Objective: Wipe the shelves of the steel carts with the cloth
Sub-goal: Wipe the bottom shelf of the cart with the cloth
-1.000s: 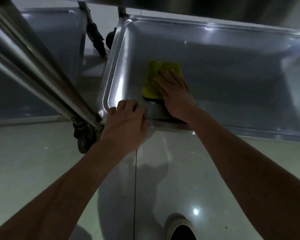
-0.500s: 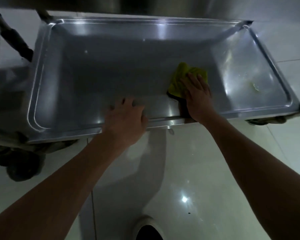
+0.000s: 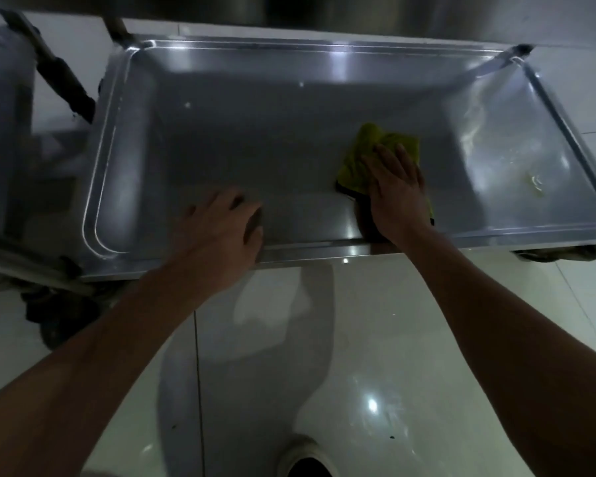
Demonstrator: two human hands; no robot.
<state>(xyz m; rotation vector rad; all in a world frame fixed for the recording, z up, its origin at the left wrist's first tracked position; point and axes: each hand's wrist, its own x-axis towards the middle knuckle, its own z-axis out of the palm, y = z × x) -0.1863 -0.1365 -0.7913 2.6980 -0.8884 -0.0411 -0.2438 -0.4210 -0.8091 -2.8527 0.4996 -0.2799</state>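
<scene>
Cloth partly hidden under right hand, shoe cut by bottom edge, caster in shadow

A crumpled yellow-green cloth lies right of centre on the low steel cart shelf, a rimmed rectangular tray filling the upper frame. The cloth sits near the shelf's near edge; smears and yellowish residue mark the shelf's right end.

The room is dim and bluish. Overhead light glares off the rimmed stainless-steel cart shelf and dots the glossy pale floor tiles. Soft arm shadows cross the floor; the wide lens bends edges, and everything looks slightly soft.
</scene>
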